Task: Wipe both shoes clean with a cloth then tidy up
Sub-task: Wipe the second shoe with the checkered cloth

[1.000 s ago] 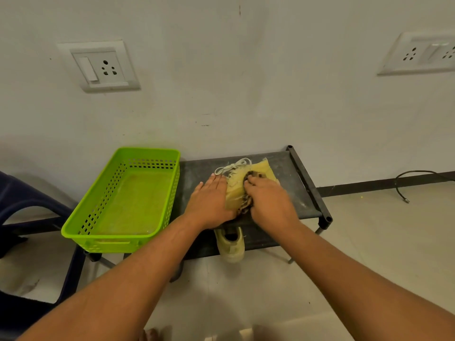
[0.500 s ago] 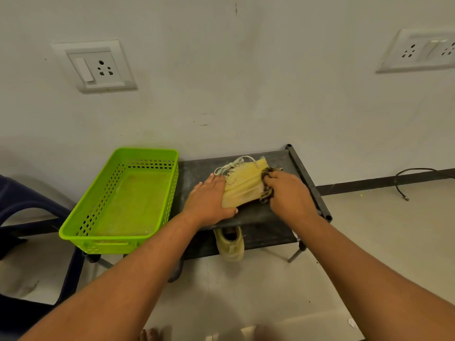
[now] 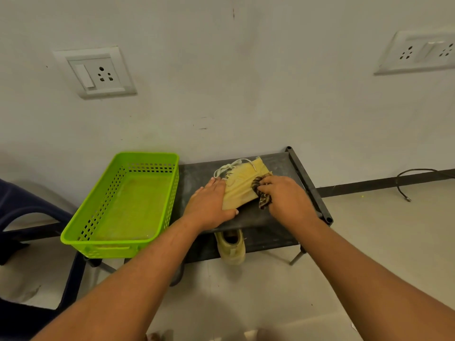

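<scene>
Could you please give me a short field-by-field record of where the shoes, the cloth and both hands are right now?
left hand: flat against the yellow shoe, steadying it
right hand: grips the patterned cloth against the shoe's right side
yellow shoe: on the top shelf of the black rack, laces toward the wall
second shoe: on the lower shelf, untouched
green basket: left of the shoe, at the rack's left end

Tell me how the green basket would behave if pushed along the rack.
The green basket looks empty, with perforated sides, so it is probably light and easy to slide. Its flat base suggests it won't roll. It seems to stand at the left end of the rack, so a leftward push might tip it off.
</scene>
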